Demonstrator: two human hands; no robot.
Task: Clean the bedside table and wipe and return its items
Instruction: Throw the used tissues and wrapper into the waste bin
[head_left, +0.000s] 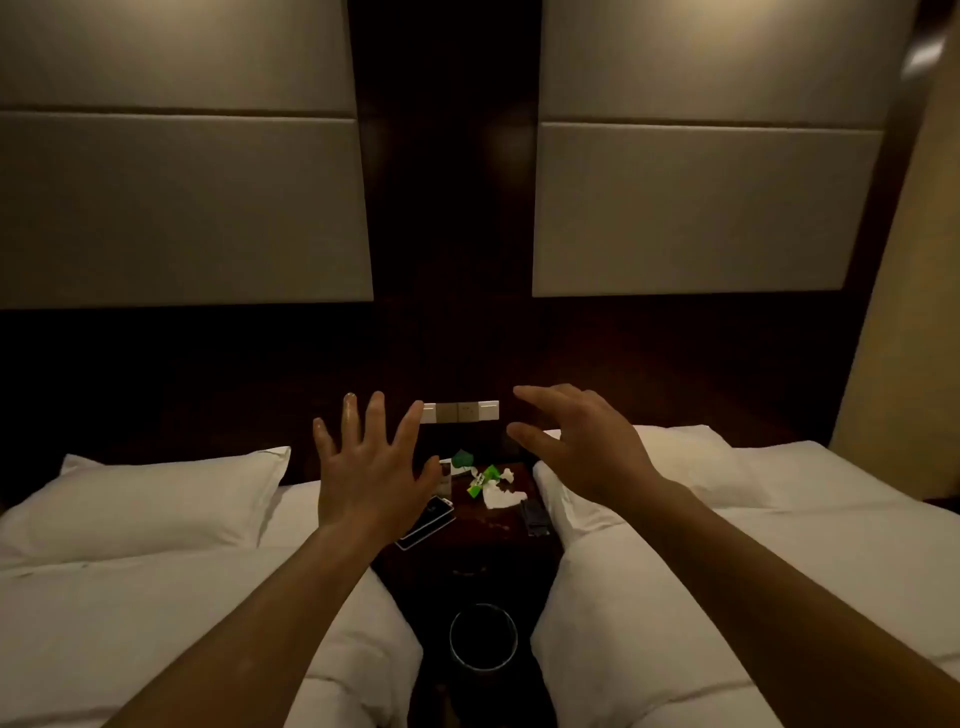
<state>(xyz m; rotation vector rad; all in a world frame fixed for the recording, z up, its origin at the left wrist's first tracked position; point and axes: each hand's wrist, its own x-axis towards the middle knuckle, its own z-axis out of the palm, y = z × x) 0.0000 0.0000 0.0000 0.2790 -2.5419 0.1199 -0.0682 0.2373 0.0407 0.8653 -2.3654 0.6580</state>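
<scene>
Two big padded wall panels (182, 208) fill the top of the view, w/ a dark wood strip between them. Below are two beds w/ white covers: one on the left (130, 613) and one on the right (779, 571). Each bed has a white pillow at its head, the left pillow (150, 499) and the right pillow (691, 457).

Two bare arms reach fwd from the bottom. The left hand (363, 467) is up, fingers spread wide, holding nothing. The right hand (576, 441) is also up and empty, fingers loose and a bit curled. Both hands are in the air above the table, not touching anything.

The bedside table (498, 530) is dark wood and sits in the gap between the two beds. On the floor in front of it is a round bin (483, 639) w/ a shiny rim.

On the wall behind the table is a white switch plate (462, 411), partly behind the left hand's finger.

On the table top: a dark flat thing, maybe a phone (428, 522), at the front left w/ one end past the edge. A dark remote (535, 517) lies on the right side. In the middle is crumpled white tissue (501, 493), touching a bright green wrapper (483, 480). Further back is a small dark green packet (462, 458).
</scene>
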